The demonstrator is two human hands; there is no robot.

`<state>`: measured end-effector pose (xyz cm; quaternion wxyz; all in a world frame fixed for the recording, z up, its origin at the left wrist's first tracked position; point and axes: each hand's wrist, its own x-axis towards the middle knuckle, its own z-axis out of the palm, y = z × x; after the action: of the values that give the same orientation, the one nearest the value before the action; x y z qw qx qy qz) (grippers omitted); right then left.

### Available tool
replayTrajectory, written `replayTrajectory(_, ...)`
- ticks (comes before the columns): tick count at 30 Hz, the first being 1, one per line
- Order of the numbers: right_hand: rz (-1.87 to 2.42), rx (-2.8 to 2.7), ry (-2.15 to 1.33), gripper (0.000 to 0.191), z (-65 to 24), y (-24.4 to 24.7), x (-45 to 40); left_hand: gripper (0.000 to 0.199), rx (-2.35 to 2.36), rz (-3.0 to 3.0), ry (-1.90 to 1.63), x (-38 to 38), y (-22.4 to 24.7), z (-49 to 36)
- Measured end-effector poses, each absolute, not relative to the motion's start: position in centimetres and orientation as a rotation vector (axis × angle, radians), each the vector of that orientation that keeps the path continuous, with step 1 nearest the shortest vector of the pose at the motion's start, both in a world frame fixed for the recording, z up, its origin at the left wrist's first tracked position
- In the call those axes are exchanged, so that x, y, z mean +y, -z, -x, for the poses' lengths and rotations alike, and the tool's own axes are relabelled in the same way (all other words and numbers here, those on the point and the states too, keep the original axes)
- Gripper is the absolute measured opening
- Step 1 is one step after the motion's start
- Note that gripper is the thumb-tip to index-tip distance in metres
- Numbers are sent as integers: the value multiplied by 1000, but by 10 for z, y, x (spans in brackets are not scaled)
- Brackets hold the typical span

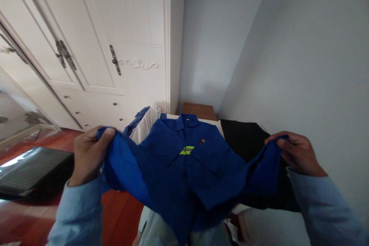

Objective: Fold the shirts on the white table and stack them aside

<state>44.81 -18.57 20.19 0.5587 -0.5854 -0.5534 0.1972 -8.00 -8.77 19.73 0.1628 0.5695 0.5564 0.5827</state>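
Note:
A blue work jacket is spread out in front of me, its collar at the far end. A small coloured emblem sits on its chest, and a yellow-green reflective strip shows in the middle. My left hand pinches one edge of the jacket at the left, thumb on top. At the right, my right hand grips another edge the same way. Between the hands the near cloth sags in loose folds. Whether the held parts are sleeves or hem I cannot tell.
Black cloth lies under the jacket's right side, and white cloth beyond its left. A white wardrobe stands behind, near a brown wooden piece. A dark ribbed case rests on the red wooden floor. A grey wall bounds the right.

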Motion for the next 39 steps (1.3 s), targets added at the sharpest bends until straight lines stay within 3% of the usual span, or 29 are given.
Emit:
replayTrajectory(6,1303,-1121,-775,45,-474,-183,-10,46,1700,-1762,-1536,85,-202,27)
replayTrajectory(12,1782,-994,-778,22,-485,-84,79,34,2008,-1885,-705,198,-125,-8)
replayTrajectory(17,1823,-1019,-827,22,-496,-43,75,28,1871,-1868,-566,208,-89,-4)
replayTrajectory(22,1494,-1059,-833,41,-525,-49,66,56,1481,-1711,-967,199,-101,18)
replayTrajectory(24,1484,-1069,-749,43,-531,-48,67,58,1516,-1745,-1037,199,-105,20)
replayTrajectory(28,1951,-1193,-510,28,-527,-36,78,48,1992,-2008,-594,208,-97,3)
replayTrajectory(31,2049,-1244,-417,17,-519,-33,89,43,2052,-2103,-361,213,-88,-16)
replayTrajectory(36,1914,-1667,-156,32,-491,-49,107,53,1599,-2638,-272,220,-87,-53)
replayTrajectory(39,1743,-2094,-231,31,-459,-53,122,47,1259,-2722,-83,227,-81,-78)
